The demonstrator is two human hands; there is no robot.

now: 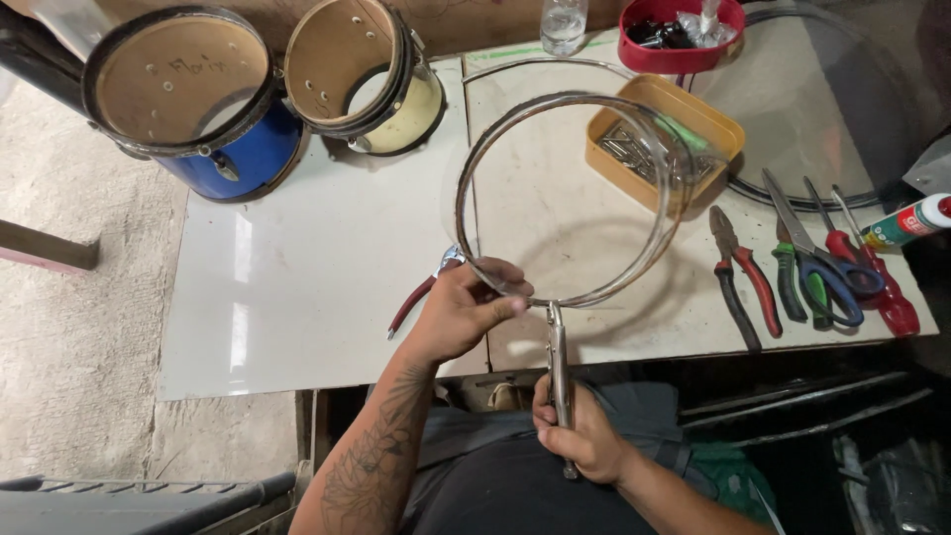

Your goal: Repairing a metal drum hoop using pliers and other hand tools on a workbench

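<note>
White worktable (327, 297) fills the middle of the view, dusty concrete floor to its left. Person seated at the near edge, both forearms in shot.

Left hand (468, 305): fingers curled closed, thumb on top, pinching the lower-left rim of a metal hoop (515, 129) with a clear film stretched over it. Hoop is held up off the table, tilted, its far edge over the yellow tray (715, 124). Shadow of the ring falls on the table beneath.

Right hand (580, 431): fist wrapped tight around the handles of silver locking pliers (558, 357), low, near the person's lap. Pliers run up from the fist; their nose meets the hoop's bottom edge just right of the left thumb. Whether the nose actually bites the rim is too small to tell.

Red-handled pliers (416, 300) lie on the table, partly hidden behind the left hand.

Right side of table, in a row: red and black pliers (741, 277), green-handled tool (790, 282), blue-handled scissors (822, 263), red screwdriver (872, 272). Glue tube (906, 223) at the far right edge. Yellow tray holds small metal parts. Red bowl (684, 50) and clear bottle (563, 25) at the back.

Back left: blue drum shell (248, 159) and cream drum shell (416, 114), both tipped, open ends toward the camera, touching each other.
</note>
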